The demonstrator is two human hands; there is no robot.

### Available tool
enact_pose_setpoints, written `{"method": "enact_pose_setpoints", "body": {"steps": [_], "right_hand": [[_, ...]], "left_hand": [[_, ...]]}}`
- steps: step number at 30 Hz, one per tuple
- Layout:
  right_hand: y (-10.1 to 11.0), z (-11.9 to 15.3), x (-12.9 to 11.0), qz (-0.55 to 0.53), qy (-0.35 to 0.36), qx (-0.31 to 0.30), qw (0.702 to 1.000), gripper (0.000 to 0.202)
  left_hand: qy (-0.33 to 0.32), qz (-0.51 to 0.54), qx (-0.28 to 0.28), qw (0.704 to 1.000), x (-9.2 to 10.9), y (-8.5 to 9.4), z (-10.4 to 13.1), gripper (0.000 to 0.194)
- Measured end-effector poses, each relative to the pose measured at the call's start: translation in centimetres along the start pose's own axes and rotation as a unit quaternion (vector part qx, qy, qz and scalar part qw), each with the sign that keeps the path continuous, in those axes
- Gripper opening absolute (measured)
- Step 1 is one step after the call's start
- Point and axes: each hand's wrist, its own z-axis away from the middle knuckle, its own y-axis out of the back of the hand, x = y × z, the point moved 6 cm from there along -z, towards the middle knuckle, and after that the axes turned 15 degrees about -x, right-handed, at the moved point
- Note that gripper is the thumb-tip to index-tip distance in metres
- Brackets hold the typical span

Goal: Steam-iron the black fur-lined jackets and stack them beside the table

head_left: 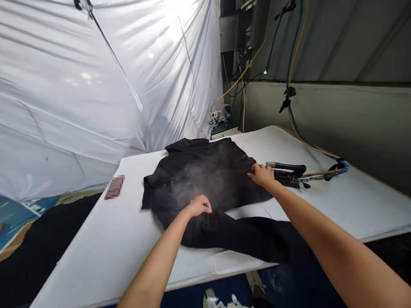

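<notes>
Black garment (205,179): laid out on the white worktop (128,239), mid-view, its near part stretching right along the front edge. Pale steam hangs over its middle.

Left hand (201,206): on the near part of the cloth, thumb and fingertips brought together, pinching the fabric. Right hand (261,174): at the garment's right edge, fingers curled down onto it — cannot tell whether cloth is caught between them.

Iron (287,168), dark-handled: just beside the right hand, on the worktop; contact with the hand unclear. Its hoses (335,166) loop right, then up.

Left end of worktop: small reddish item (115,187), pixelated, well apart from the garment. Beyond: white sheeting (96,85) hanging behind — grey wall (346,111) at right. Below the front edge: shoes (221,300) on a blue floor (189,295).
</notes>
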Motion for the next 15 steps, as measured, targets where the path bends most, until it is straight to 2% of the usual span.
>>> {"method": "enact_pose_setpoints", "body": {"steps": [2, 4, 8, 10, 12, 13, 15], "right_hand": [[-0.6, 1.8, -2.3, -0.022, 0.032, -0.047, 0.998, 0.036], [-1.1, 3.5, -4.4, -0.05, 0.073, -0.094, 0.992, 0.038], [-2.9, 6.3, -7.2, -0.108, 0.15, -0.182, 0.966, 0.043], [-3.9, 7.2, -7.7, -0.088, 0.154, -0.184, 0.967, 0.055], [-4.4, 7.4, -7.7, -0.057, 0.129, -0.157, 0.977, 0.065], [-4.4, 7.3, -7.6, -0.05, 0.116, -0.14, 0.982, 0.058], [-3.2, 6.7, -7.5, -0.059, 0.099, -0.082, 0.99, 0.03]], "left_hand": [[-0.013, 0.082, 0.104, 0.991, -0.3, 2.2, -0.4, 0.01], [-0.015, 0.133, 0.176, 0.975, -0.6, 4.5, -0.8, 0.009], [-0.001, 0.177, 0.24, 0.954, -1.3, 7.9, -1.5, 0.015], [0.001, 0.193, 0.255, 0.947, -1.5, 8.4, -1.5, 0.017], [-0.003, 0.203, 0.253, 0.946, -1.5, 8.0, -1.3, 0.018], [-0.005, 0.206, 0.245, 0.947, -1.5, 7.6, -1.1, 0.018], [-0.01, 0.212, 0.222, 0.952, -1.3, 6.4, -0.5, 0.02]]}}
